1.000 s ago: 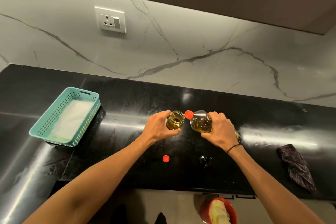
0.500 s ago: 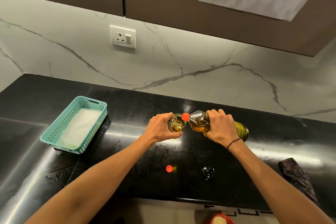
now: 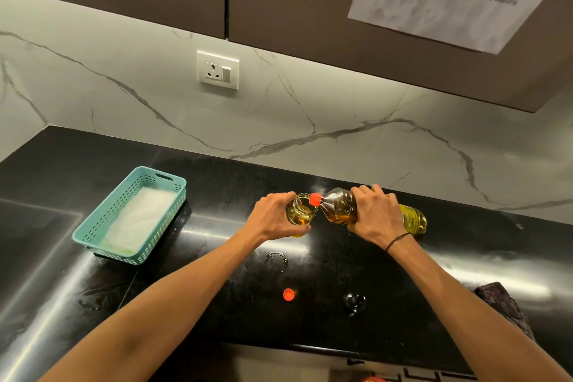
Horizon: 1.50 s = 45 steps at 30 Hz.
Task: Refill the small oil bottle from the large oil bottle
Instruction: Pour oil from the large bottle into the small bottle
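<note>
My left hand (image 3: 272,218) grips the small glass oil bottle (image 3: 300,214), held open-mouthed above the black counter (image 3: 217,304) with golden oil inside. My right hand (image 3: 376,215) holds the large plastic oil bottle (image 3: 339,208) tipped on its side, its red neck ring (image 3: 315,199) resting over the small bottle's mouth. The large bottle's yellow base (image 3: 414,220) sticks out to the right of my hand. A loose red cap (image 3: 288,294) and a dark lid (image 3: 355,302) lie on the counter nearer to me.
A teal plastic basket (image 3: 93,234) lined with white paper sits at the left. A dark cloth (image 3: 504,308) lies at the right near the front edge. A marble wall with a socket (image 3: 218,69) and cabinets stand behind. An oily ring (image 3: 277,259) marks the counter.
The large bottle has tipped further and its neck has moved over the small bottle's mouth. Both hands are raised slightly, and the view has tilted upward.
</note>
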Available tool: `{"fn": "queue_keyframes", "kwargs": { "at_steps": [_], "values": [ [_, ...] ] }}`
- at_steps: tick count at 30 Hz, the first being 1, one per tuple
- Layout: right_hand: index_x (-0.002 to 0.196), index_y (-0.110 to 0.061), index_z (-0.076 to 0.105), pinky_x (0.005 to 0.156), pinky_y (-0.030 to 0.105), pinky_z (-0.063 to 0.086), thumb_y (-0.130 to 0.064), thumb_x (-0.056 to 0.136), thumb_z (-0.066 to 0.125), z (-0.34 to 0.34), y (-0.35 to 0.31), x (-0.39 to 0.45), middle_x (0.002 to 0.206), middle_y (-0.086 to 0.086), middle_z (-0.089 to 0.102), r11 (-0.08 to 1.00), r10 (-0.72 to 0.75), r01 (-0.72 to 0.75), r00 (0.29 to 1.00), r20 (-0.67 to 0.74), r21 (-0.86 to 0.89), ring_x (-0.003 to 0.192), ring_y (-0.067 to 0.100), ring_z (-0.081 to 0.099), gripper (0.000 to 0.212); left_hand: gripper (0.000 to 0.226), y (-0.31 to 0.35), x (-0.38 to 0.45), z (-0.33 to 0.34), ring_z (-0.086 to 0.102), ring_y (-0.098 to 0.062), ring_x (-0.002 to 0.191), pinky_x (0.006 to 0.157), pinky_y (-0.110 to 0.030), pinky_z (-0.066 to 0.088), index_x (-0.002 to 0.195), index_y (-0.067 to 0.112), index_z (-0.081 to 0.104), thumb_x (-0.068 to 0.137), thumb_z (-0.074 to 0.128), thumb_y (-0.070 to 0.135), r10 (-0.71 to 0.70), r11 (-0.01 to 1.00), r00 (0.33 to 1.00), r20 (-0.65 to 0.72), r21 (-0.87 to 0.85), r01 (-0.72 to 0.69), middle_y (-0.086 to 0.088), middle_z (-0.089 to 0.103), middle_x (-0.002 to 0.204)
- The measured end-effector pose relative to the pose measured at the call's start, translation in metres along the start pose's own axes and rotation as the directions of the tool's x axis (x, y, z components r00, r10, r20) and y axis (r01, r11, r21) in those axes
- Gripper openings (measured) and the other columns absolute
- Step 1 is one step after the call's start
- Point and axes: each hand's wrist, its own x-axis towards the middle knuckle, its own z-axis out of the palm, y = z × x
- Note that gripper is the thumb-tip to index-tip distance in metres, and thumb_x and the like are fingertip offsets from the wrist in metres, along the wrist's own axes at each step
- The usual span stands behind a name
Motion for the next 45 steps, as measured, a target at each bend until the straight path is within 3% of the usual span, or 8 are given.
{"fn": "queue_keyframes", "kwargs": {
  "at_steps": [11, 18, 34, 45],
  "values": [
    [0.124, -0.022, 0.059, 0.084, 0.042, 0.049, -0.052, 0.071, 0.084, -0.011, -0.002, 0.003, 0.114, 0.001, 0.065, 0.998, -0.004, 0.001, 0.999, -0.044, -0.058, 0.105, 0.024, 0.058, 0.066, 0.059, 0.002, 0.007, -0.006, 0.062, -0.007, 0.077, 0.066, -0.009, 0.041, 0.11, 0.022, 0.065, 0.076, 0.084, 0.065, 0.01, 1.0, 1.0, -0.016, 0.004, -0.01, 0.014, 0.061, 0.09],
    [0.121, -0.023, 0.059, 0.083, 0.042, 0.049, -0.054, 0.07, 0.084, -0.012, 0.0, 0.004, 0.11, 0.001, 0.064, 0.995, -0.005, -0.001, 0.998, -0.056, -0.101, 0.101, 0.024, 0.057, 0.065, 0.06, 0.002, 0.008, -0.001, 0.065, -0.011, 0.077, 0.072, -0.026, 0.058, 0.107, 0.021, 0.065, 0.074, 0.083, 0.068, 0.008, 1.0, 1.0, -0.016, 0.016, -0.008, 0.01, 0.065, 0.089],
    [0.125, -0.023, 0.057, 0.087, 0.043, 0.05, -0.054, 0.073, 0.083, -0.014, -0.001, 0.005, 0.114, 0.0, 0.064, 0.995, 0.014, -0.018, 0.999, -0.039, -0.1, 0.106, 0.023, 0.057, 0.066, 0.059, 0.001, 0.009, -0.002, 0.066, -0.01, 0.077, 0.07, -0.021, 0.054, 0.106, 0.022, 0.064, 0.074, 0.084, 0.067, -0.014, 1.0, 1.0, -0.025, -0.004, 0.014, 0.009, 0.067, 0.09],
    [0.122, -0.024, 0.057, 0.085, 0.043, 0.049, -0.054, 0.071, 0.084, -0.016, 0.0, 0.004, 0.11, 0.0, 0.063, 0.993, 0.008, -0.013, 0.999, -0.045, -0.114, 0.103, 0.023, 0.056, 0.065, 0.06, 0.002, 0.009, 0.0, 0.066, -0.01, 0.078, 0.073, -0.025, 0.059, 0.108, 0.021, 0.065, 0.075, 0.083, 0.068, -0.015, 1.0, 1.0, -0.02, -0.01, 0.015, 0.009, 0.067, 0.091]
  ]
}}
